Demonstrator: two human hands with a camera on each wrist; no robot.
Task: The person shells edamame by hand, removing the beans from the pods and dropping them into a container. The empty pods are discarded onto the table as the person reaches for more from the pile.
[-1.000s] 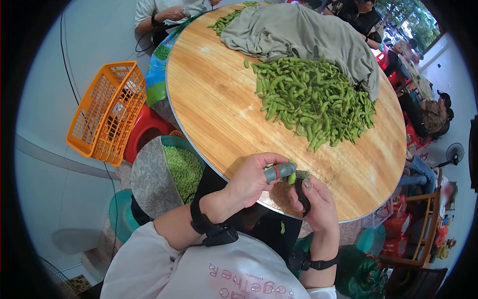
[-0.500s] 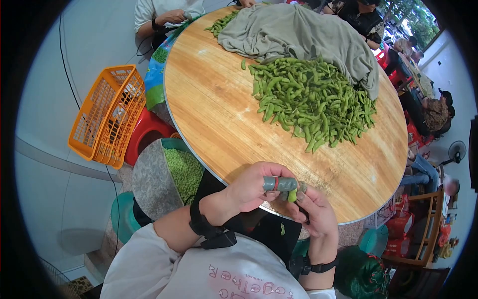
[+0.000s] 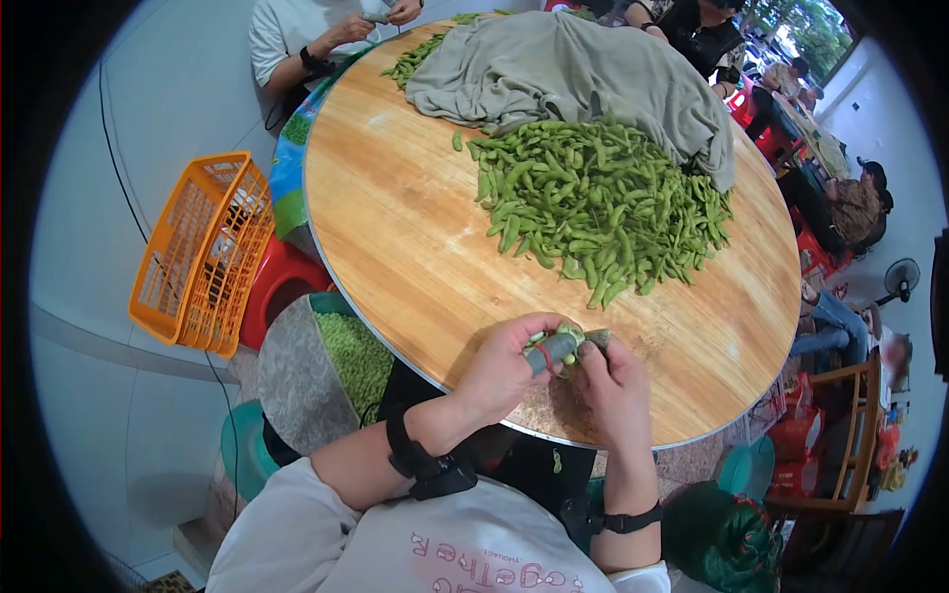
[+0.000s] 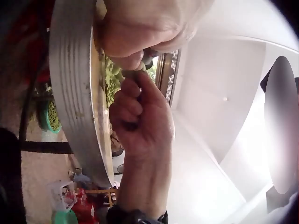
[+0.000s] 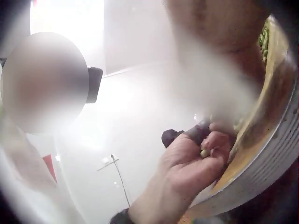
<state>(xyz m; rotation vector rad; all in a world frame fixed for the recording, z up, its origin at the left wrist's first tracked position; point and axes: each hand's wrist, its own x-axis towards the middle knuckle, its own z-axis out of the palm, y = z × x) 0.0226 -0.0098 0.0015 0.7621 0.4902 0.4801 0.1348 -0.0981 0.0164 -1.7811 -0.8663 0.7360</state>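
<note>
Above the near edge of the round wooden table point(image 3: 386, 198), the two hands meet. My left hand point(image 3: 494, 368), with a grey cover and red band on a finger, pinches green pods point(image 3: 567, 346). My right hand point(image 3: 615, 381) has thumb and fingers pressed on the same green bit, a grey cover on one finger. In the left wrist view the right hand point(image 4: 142, 114) shows its other fingers curled in. The right wrist view shows a pale bean point(image 5: 204, 153) in the left hand point(image 5: 191, 163). A heap of green pods point(image 3: 603, 203) lies beyond the hands.
A grey cloth point(image 3: 563, 69) covers the table's far part. At left stand an orange crate point(image 3: 203, 252), a red stool point(image 3: 282, 287) and a container of shelled beans point(image 3: 351, 361). Other people sit at the far side, one with a visible forearm point(image 3: 287, 74).
The hands have risen slightly from half a second ago, and more green pod shows between the fingers. The table and heap have shifted left in view. The person at the far left has both hands together.
</note>
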